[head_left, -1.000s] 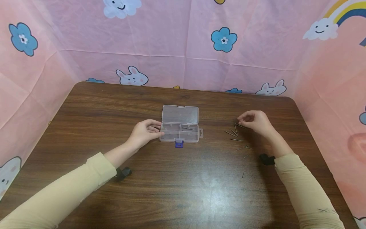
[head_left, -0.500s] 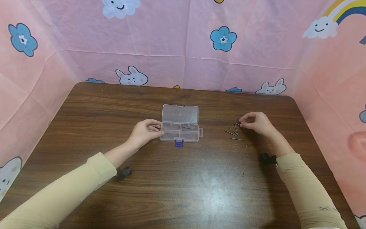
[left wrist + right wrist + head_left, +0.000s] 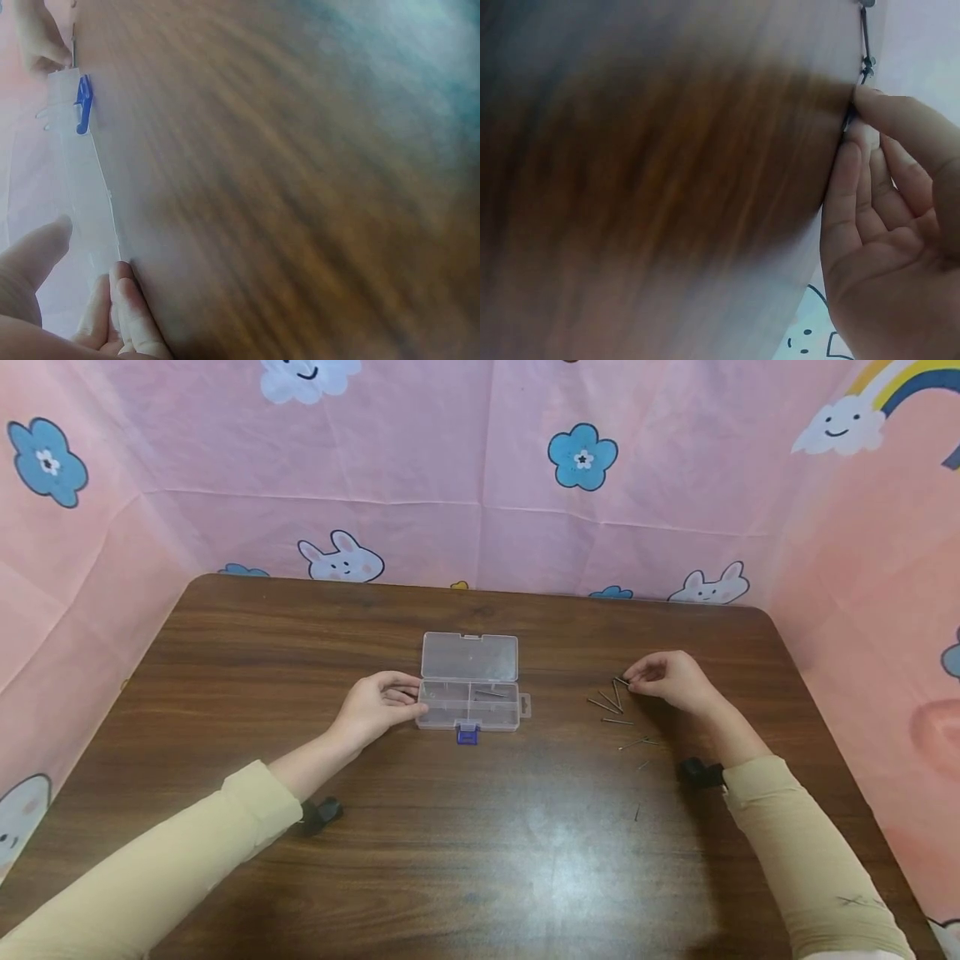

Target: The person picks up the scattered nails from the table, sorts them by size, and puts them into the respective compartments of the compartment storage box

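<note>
Both hands rest on the brown wooden table in the head view. Curled fingers of the left hand grip the left end of a clear plastic compartment box, which sits near the table's middle with its lid folded open toward the far edge and a blue latch at its near side. One thin nail lies in the box's far right compartment. Well to the right, the right hand pinches one nail at the top of a loose scatter of nails lying on the wood; a few more nails lie nearer the person. Pink cloth printed with flowers, bunnies and clouds backs the table.

From the left wrist, the picture is blurred, yet the left hand's fingers and thumb lie against the pale box, with its blue latch farther along.

From the right wrist, also blurred, the right hand's thumb and fingers close on a dark nail just at the wood's surface, other nails beyond.
</note>
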`<state>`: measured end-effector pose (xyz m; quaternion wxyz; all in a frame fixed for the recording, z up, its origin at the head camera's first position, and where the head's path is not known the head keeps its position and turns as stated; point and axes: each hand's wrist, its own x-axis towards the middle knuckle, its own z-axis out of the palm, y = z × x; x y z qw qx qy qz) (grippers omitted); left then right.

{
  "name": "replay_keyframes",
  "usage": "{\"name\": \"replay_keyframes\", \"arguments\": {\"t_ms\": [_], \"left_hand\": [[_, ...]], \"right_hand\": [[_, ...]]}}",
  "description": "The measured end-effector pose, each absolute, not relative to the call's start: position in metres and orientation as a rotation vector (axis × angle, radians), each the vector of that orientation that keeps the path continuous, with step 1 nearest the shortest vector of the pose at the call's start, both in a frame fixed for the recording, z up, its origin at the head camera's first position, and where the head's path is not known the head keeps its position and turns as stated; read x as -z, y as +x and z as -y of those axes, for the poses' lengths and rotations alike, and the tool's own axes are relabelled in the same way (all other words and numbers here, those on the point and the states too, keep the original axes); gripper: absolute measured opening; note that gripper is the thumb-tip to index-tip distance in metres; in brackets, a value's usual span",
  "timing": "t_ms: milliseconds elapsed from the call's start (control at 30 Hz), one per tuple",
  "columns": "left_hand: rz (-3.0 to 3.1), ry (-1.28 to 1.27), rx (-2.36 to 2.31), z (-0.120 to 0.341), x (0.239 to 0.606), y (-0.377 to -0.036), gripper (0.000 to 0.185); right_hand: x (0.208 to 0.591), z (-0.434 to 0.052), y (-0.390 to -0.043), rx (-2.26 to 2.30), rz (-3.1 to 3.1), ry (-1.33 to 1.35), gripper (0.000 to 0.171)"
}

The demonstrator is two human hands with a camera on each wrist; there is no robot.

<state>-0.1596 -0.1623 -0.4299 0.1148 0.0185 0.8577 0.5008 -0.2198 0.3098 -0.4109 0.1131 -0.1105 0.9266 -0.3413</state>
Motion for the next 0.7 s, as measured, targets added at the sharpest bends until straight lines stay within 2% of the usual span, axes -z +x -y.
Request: {"name": "replay_keyframes", "arguments": {"t_ms": [433,700], "left_hand": [[-2.495,0.035,-1.469,0.161,0.426,-0.159,0.047],[-2.51,0.041,-1.454,0.162,0.427,-0.159,0.046]], "right_hand": [[0.406,-0.306,-0.22,0.973,-2.73,-0.354,0.019],[0.406,-0.298,-0.221,0.991,-2.76,-0.397,0.016]]}}
